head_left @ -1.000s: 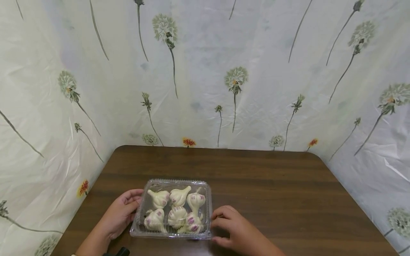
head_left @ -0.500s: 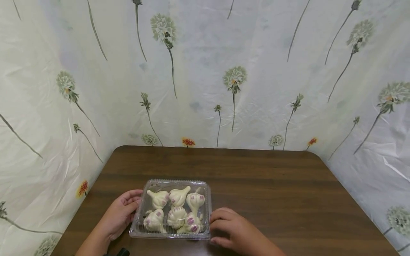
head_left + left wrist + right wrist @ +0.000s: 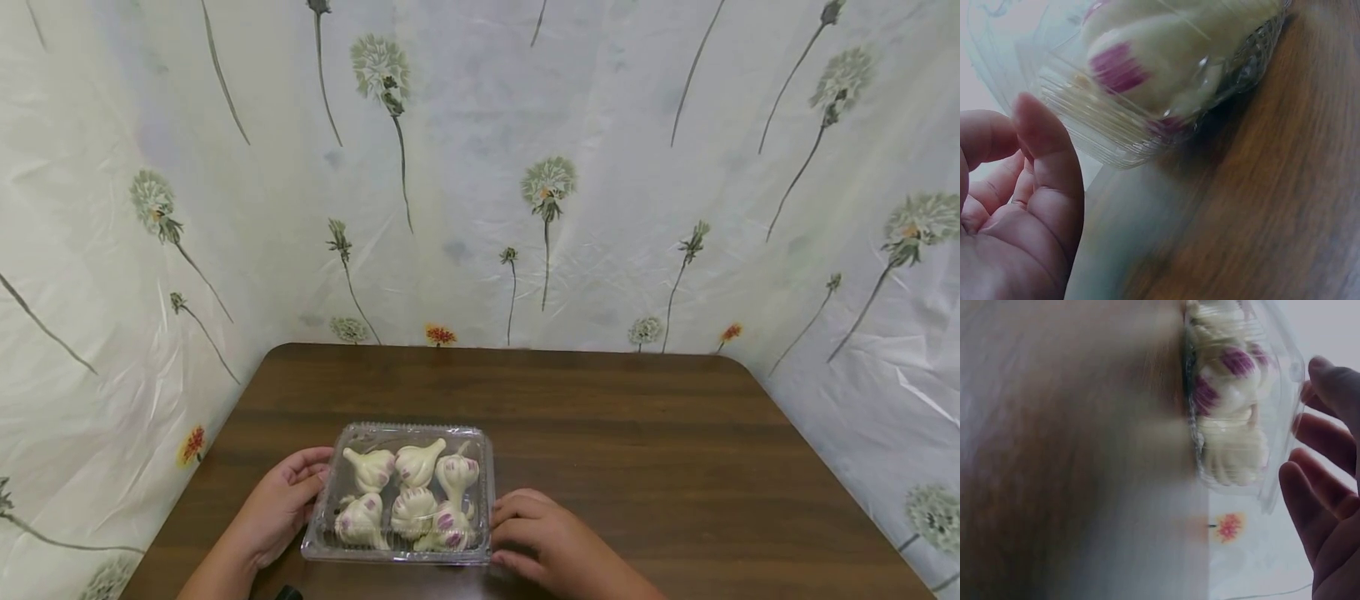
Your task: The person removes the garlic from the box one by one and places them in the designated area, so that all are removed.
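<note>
A clear plastic clamshell box (image 3: pixel 318 546) sits on the table near its front, lid closed. Inside are several cream garlic bulbs (image 3: pixel 415 510) with purple markings. My left hand (image 3: pixel 277 504) is at the box's left side, thumb and forefinger loosely bent right at the rim; the left wrist view shows the thumb (image 3: pixel 1047 156) beside the box's ribbed corner (image 3: pixel 1110 134). On the opposite side, my right hand (image 3: pixel 543 533) lies with relaxed fingers against the edge. In the right wrist view its fingertips (image 3: pixel 1294 478) meet the lid's flange (image 3: pixel 1282 437).
The brown wood-grain table (image 3: pixel 637 450) has rounded far corners and extends behind and to the right of the box. A pale curtain (image 3: pixel 465 167) printed with dandelions hangs around its back and sides. A small black object (image 3: pixel 288 592) shows at the bottom edge, near the left wrist.
</note>
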A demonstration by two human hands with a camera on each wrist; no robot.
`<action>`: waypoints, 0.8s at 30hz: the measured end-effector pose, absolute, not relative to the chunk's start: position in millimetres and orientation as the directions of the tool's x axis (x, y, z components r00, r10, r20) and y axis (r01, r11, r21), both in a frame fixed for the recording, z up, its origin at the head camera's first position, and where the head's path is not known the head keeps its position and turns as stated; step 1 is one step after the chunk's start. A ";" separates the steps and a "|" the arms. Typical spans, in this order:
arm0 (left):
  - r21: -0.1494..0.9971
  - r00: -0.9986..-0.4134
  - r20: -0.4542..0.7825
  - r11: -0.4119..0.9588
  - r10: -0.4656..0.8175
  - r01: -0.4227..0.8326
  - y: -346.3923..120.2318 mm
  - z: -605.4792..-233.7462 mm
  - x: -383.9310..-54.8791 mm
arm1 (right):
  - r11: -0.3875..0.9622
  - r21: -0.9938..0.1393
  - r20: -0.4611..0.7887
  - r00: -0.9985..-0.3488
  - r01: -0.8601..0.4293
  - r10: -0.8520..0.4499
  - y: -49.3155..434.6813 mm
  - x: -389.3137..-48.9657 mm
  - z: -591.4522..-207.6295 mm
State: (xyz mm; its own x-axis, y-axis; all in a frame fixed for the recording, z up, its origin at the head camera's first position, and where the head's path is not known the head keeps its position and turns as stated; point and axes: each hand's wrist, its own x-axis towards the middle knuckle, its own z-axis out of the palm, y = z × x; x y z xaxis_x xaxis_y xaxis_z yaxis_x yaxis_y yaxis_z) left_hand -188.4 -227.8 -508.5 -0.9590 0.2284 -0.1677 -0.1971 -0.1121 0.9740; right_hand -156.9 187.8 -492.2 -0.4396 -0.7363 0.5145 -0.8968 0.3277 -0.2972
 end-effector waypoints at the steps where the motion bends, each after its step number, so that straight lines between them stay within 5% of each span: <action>1: 0.974 -0.959 -0.169 -0.111 0.226 -0.198 -227.4 -508.2 -188.2 | 0.326 -0.287 0.524 -0.433 -0.901 -0.734 187.2 -156.9 -491.7; 6: 0.972 -0.963 -0.180 -0.114 0.201 -0.205 -226.2 -507.0 -187.8 | 0.303 -0.244 0.577 -0.389 -0.921 -0.719 183.7 -156.2 -489.0; 24: 0.981 -0.972 -0.165 -0.071 0.168 -0.179 -224.4 -506.0 -186.4 | 0.372 -0.261 0.617 -0.450 -0.891 -0.646 179.2 -153.0 -479.1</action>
